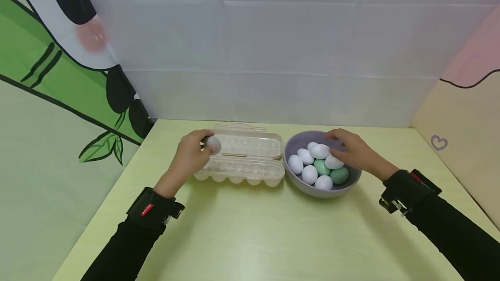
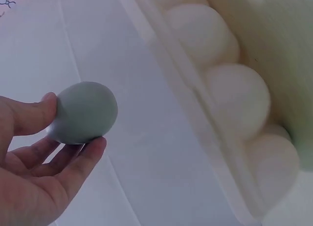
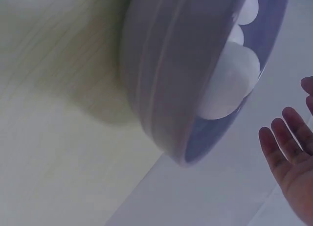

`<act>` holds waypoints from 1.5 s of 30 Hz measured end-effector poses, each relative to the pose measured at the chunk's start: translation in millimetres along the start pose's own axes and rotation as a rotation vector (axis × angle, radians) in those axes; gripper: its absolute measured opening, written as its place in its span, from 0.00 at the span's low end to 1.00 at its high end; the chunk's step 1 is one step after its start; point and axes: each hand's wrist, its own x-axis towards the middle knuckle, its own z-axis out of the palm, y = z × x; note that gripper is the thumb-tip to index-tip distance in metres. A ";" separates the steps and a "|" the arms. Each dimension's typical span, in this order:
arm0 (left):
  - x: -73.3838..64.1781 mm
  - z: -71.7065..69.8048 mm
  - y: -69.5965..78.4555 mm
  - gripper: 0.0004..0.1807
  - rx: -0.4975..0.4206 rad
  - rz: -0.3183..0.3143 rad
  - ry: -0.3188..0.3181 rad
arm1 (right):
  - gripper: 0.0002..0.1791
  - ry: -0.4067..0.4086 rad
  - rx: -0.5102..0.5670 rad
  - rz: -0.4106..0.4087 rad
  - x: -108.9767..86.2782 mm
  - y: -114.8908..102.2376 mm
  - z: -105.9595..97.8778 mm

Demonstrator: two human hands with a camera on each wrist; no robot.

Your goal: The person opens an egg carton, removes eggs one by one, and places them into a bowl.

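Note:
My left hand (image 1: 191, 153) pinches a pale grey-green egg (image 2: 87, 112) between thumb and fingertips. It holds the egg up over the left end of a clear plastic egg carton (image 1: 238, 169), whose lid (image 1: 248, 144) lies folded back toward the wall. Over the right side of a purple-grey bowl (image 1: 291, 172) is my right hand (image 1: 353, 151), its fingers apart and nothing between them. White eggs (image 1: 309, 174) and green eggs (image 1: 339, 175) fill the bowl. One white egg (image 1: 333, 162) sits right below the right thumb.
Carton and bowl stand side by side on a light yellow table (image 1: 250, 233). A pale cloth backdrop (image 1: 273, 55) rises behind the table's far edge, with printed drawings at left and right. Both wrists carry black straps (image 1: 150, 214) with small cameras.

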 end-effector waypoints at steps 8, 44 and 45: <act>3.7 13.4 31.1 0.17 -0.230 0.086 -0.008 | 0.17 -0.032 0.044 -0.063 19.9 -41.2 9.9; -2.1 34.6 84.6 0.15 -0.586 0.056 -0.084 | 0.20 -0.088 0.211 -0.139 47.1 -94.2 33.9; -2.6 31.2 81.6 0.15 -0.552 0.049 -0.074 | 0.20 -0.088 0.193 -0.114 45.4 -89.9 31.8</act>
